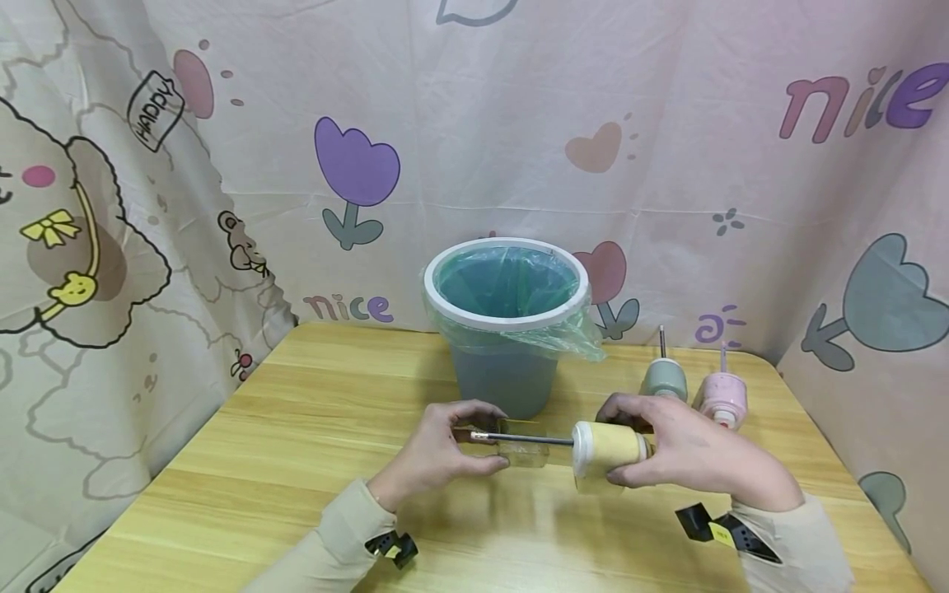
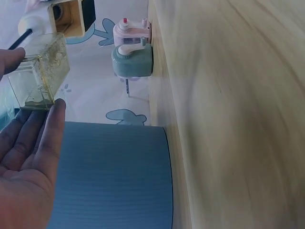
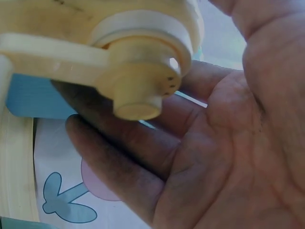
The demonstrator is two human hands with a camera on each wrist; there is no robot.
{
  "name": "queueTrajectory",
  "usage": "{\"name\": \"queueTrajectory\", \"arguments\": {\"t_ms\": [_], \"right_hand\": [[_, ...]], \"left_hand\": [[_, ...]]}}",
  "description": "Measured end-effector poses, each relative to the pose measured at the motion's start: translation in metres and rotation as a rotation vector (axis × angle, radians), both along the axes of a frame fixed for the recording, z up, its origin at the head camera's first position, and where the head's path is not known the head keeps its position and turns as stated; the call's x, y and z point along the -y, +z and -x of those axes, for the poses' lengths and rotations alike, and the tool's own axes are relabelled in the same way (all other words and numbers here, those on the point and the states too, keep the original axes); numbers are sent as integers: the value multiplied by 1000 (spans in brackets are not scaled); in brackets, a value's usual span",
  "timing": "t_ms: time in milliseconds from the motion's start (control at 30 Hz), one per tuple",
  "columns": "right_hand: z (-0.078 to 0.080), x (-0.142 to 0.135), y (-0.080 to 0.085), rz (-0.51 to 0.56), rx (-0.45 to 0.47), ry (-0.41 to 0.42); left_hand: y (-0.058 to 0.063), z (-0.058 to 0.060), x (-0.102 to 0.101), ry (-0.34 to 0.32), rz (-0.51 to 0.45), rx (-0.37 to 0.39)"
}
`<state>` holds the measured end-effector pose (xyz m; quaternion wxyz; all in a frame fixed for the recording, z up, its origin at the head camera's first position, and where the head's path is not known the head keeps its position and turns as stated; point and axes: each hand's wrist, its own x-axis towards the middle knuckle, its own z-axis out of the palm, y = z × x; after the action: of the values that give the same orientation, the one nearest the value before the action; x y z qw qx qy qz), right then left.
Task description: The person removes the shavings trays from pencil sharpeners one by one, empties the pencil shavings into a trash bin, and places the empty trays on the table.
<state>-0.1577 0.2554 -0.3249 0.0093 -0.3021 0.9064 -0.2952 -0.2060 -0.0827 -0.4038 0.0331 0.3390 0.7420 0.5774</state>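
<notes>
My right hand (image 1: 685, 445) grips a yellow hand-crank pencil sharpener (image 1: 611, 445), tilted on its side, its crank (image 3: 138, 90) toward the palm in the right wrist view. A dark pencil (image 1: 530, 440) sticks out of the sharpener's white front toward the left. Between thumb and fingertips, my left hand (image 1: 433, 449) holds a clear shavings box (image 1: 525, 455) with residue on its walls. The box is apart from the sharpener, whose open cavity (image 2: 72, 19) shows in the left wrist view. In the head view the pencil overlaps the box and the left hand.
A blue-grey bin (image 1: 504, 371) with a white rim and green plastic liner stands behind the hands. At the table's back right are a grey-green sharpener (image 1: 665, 377) and a pink sharpener (image 1: 722, 391), each with a pencil upright in it. A printed curtain (image 1: 482, 181) hangs behind the table.
</notes>
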Motion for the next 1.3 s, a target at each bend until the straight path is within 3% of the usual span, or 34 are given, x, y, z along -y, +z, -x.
{"name": "queueTrajectory", "arguments": {"t_ms": [433,967,1300], "right_hand": [[4,1,-8,-35,53,26],[7,14,-18,-91,141,28],[8,21,-27,-105,132,62]], "left_hand": [[0,8,8,32,-16,40],[2,15,16,80,4,33],[5,16,18,102,21,16]]}}
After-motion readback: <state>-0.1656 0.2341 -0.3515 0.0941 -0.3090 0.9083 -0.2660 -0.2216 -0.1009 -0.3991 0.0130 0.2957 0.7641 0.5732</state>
